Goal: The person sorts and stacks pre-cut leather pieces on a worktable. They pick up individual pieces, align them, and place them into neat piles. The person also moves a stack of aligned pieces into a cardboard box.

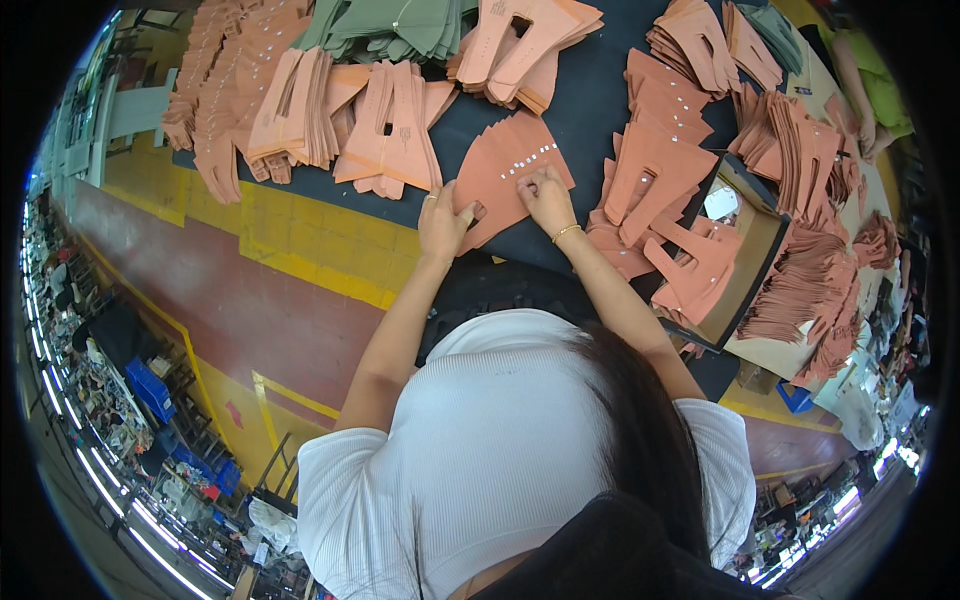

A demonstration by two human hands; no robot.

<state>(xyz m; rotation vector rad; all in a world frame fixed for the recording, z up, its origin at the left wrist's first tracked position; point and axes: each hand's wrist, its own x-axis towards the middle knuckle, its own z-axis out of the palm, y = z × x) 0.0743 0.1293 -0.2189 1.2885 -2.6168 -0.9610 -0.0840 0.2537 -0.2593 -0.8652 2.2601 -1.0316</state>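
Observation:
A fanned stack of salmon-coloured cut shoe-upper pieces (495, 200) lies on the dark tabletop in front of me. A slanting row of small white labels (529, 162) runs across its upper part. My left hand (446, 222) grips the lower left edge of the stack, thumb on top and fingers partly hidden beneath. My right hand (548, 203) rests over the stack's right side, just below the labels. Its fingertips are pinched together, and whatever lies between them is too small to make out.
Tied salmon bundles (388, 130) and green pieces (400, 28) lie along the far side. On the right, more fanned pieces (655, 180) lie beside an open box (757, 250) with loose pieces inside. Another person's hand (872, 135) shows at far right.

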